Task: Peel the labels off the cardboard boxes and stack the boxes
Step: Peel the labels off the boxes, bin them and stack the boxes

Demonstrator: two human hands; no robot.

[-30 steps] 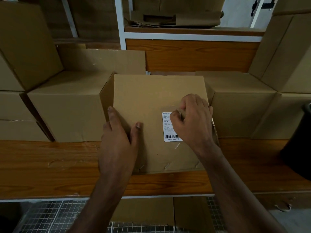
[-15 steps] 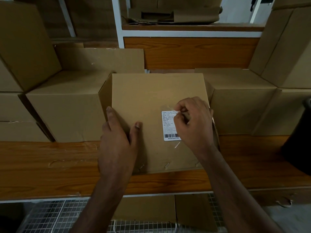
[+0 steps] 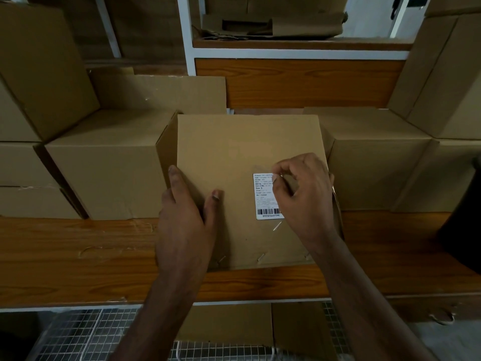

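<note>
A cardboard box (image 3: 244,162) stands in the middle of the wooden bench (image 3: 78,256), near its front edge. A label (image 3: 265,196) sits on the box's top face, toward the right side. The left hand (image 3: 187,220) rests flat on the left part of that face; the right hand (image 3: 304,194) is at the label's upper right corner. Just to the left stands another box (image 3: 104,165), with stacked boxes (image 3: 31,100) further left. A box on the right (image 3: 374,160) sits close beside the middle one, more boxes (image 3: 447,87) piled beyond it. Behind, a shelf (image 3: 299,45) carries flattened cardboard (image 3: 273,24). Below the bench lies a wire grid (image 3: 86,334).
</note>
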